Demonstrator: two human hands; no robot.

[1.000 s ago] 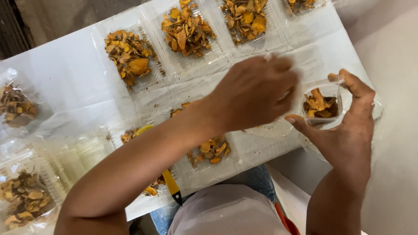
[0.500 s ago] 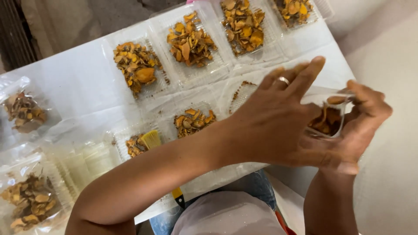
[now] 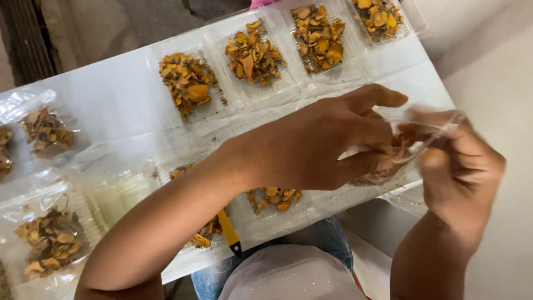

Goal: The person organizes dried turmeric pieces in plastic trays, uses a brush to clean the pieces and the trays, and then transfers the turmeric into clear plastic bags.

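**Operator:** Head view, looking down over my two bare arms at a white tabletop (image 3: 111, 100). My left hand (image 3: 316, 144) and right hand (image 3: 461, 172) meet at the right edge of the table, both on one small clear plastic clamshell box of orange-brown dried slices (image 3: 400, 153).

**Second:** How are the hands set on it?

**Operator:** The left hand reaches across from the left, forefinger stretched out straight above the box, thumb and lower fingers curled against its near side. The right hand is curled, fingers bent inward, pinching the box's thin clear lid edge at the top right. Both have hold of it. The right hand is blurred, so I cannot tell exactly which fingertips grip.

**Second:** And the box itself?

**Operator:** It is lifted off the table, between the two hands, just past the table's right edge. Whether the lid is fully shut I cannot tell; the plastic is smeared in the frame.

**Second:** What lies around?

**Operator:** Along the far edge, a row of four open clear trays filled with the same orange slices (image 3: 252, 53). Under my left forearm, nearer trays with smaller heaps of slices (image 3: 275, 197). At the left, clear plastic bags of darker brown dried pieces (image 3: 47, 133), one more low down at the left (image 3: 53, 241). A yellow-handled tool (image 3: 229, 230) pokes out beneath my forearm at the table's near edge, just above blue denim (image 3: 327, 241) at my lap.
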